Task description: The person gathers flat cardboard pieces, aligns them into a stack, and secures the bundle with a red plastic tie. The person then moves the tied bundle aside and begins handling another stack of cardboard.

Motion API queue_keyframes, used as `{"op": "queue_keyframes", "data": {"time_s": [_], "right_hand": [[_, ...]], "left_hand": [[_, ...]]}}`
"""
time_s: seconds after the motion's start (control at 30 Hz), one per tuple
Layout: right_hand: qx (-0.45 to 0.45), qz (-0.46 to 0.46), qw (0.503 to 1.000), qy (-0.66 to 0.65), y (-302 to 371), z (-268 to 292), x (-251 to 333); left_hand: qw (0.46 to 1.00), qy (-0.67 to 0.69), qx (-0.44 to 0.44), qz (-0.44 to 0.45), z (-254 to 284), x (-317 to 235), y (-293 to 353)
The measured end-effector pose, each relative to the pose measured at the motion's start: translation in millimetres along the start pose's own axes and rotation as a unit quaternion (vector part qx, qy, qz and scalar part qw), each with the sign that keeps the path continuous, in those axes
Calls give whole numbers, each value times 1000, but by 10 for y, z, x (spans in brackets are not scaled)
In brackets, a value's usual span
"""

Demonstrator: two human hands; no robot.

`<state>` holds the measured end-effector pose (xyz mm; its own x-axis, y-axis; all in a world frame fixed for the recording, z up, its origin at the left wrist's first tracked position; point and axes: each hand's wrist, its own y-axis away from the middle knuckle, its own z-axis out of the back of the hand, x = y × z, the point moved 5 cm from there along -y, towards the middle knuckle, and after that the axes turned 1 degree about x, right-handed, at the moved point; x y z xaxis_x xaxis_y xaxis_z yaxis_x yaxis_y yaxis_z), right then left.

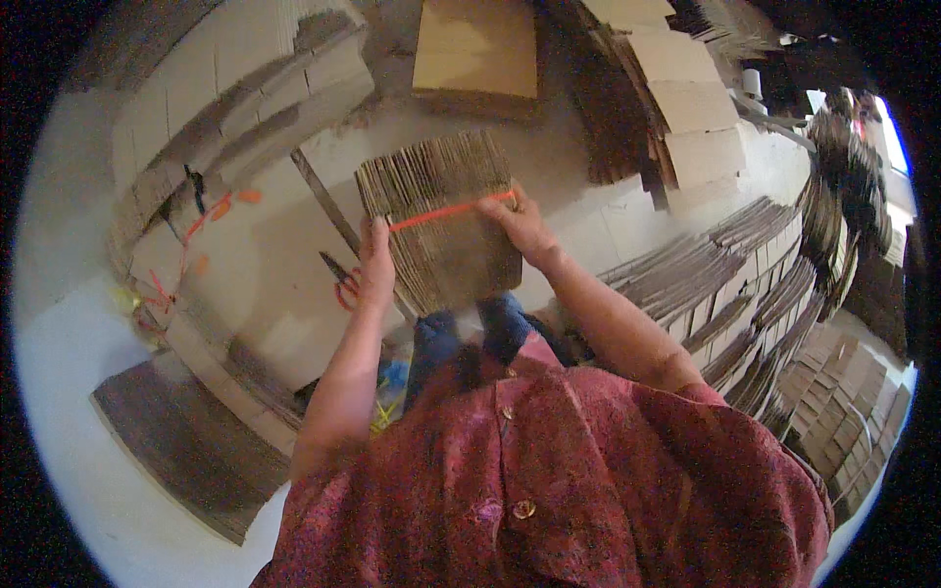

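Left hand (376, 257) and right hand (521, 227) grip a cardboard stack (457, 257) crossed by an orange band (436, 213): apparently banding, next likely needing the band straightened.

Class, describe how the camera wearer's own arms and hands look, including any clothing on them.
The left hand and right hand are ungloved, and no watch shows on either wrist. The left forearm and right forearm are uncovered. The mottled dark red shirt appears short-sleeved, with round buttons down its front.
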<state>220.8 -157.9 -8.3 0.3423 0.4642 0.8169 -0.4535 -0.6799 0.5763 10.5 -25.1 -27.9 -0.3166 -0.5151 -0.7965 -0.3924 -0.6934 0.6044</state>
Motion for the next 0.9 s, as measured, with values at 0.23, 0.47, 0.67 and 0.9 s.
{"op": "queue_keyframes", "data": {"time_s": [0.23, 0.47, 0.67, 0.9], "right_hand": [[-13, 26, 998, -54, -95, 43, -63], [8, -26, 997, -78, -52, -15, -45], [3, -9, 997, -79, -76, 12, -14], [-14, -13, 999, -37, -107, 32, -53]], "left_hand": [[884, -308, -114, -333, -172, -832, 272], [762, -484, -58, -425, -527, -1081, 354], [746, -547, 1, -381, -681, -1222, 257], [772, -486, 40, -407, -629, -1242, 152]]}}
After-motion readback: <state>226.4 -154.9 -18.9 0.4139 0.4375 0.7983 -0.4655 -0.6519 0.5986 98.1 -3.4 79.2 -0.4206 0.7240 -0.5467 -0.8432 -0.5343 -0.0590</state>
